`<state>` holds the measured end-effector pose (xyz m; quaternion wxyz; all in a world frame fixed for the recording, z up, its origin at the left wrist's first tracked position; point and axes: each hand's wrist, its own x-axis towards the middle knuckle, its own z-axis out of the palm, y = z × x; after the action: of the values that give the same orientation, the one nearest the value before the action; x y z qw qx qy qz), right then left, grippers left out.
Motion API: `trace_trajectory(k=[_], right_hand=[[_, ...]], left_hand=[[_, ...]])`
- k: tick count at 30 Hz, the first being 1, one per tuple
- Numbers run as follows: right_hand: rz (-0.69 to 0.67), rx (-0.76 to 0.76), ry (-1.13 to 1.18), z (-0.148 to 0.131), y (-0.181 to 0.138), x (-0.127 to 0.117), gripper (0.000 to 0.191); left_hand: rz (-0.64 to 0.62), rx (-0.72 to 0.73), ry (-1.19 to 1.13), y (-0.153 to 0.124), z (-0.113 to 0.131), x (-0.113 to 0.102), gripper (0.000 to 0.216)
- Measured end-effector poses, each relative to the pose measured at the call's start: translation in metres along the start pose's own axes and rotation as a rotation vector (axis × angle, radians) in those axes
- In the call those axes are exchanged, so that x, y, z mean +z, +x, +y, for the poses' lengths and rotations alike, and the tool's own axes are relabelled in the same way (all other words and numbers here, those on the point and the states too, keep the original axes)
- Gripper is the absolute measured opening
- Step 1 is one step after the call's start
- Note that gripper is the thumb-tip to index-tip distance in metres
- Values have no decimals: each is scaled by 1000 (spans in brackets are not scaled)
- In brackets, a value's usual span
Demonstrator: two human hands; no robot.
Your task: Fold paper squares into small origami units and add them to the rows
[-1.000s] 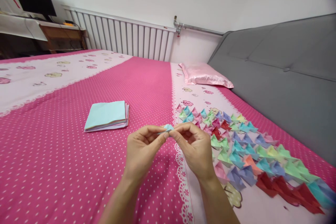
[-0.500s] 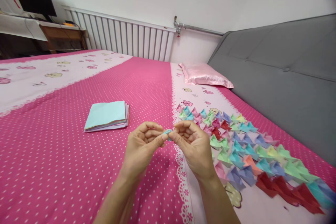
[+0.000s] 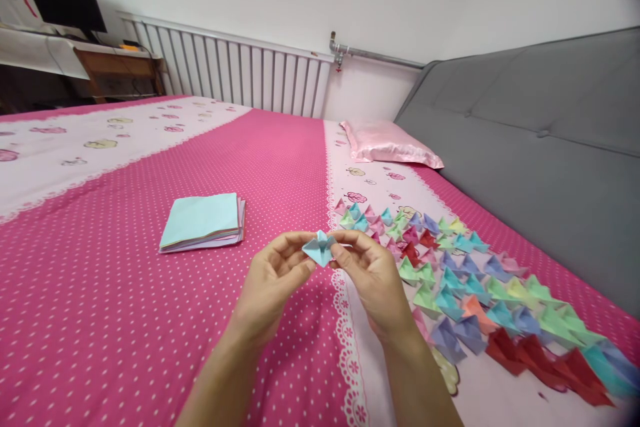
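Observation:
A small light-blue folded paper piece is held up over the pink polka-dot bedspread. My left hand pinches its left side and my right hand pinches its right side, fingers curled. The piece has spread into a pointed, boat-like shape. To the right lie several finished folded paper pieces in rows, in green, blue, pink, purple and red. A stack of square coloured paper sheets, light blue on top, rests to the left of my hands.
A pink satin pillow lies at the bed's far end by a grey padded headboard. A white radiator lines the wall. A dark screen and a wooden desk stand at the far left.
The blue piece, squeezed small between my fingertips before, has now been pulled open into a wider pointed shape. My hands have drawn slightly apart.

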<state>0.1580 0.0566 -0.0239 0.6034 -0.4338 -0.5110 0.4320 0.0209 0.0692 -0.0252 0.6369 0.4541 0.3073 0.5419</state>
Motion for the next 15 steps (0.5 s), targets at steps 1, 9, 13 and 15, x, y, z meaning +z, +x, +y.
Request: trace_trajectory(k=[1,9,13,15], right_hand=[[-2,-1,4,0,0,0,15],[-10,-14,-12,-2,-1,-3,13],[-19,-17,-5,-2,-1,-5,12],[-28,-17,2,-2,-1,-5,12]], left_hand=[[-1,0,-9,0,1,0,25],[66,36,69,-2,3,0,19],[73,58,96,0,2,-2,18],[77,63,102,0,2,-2,16]])
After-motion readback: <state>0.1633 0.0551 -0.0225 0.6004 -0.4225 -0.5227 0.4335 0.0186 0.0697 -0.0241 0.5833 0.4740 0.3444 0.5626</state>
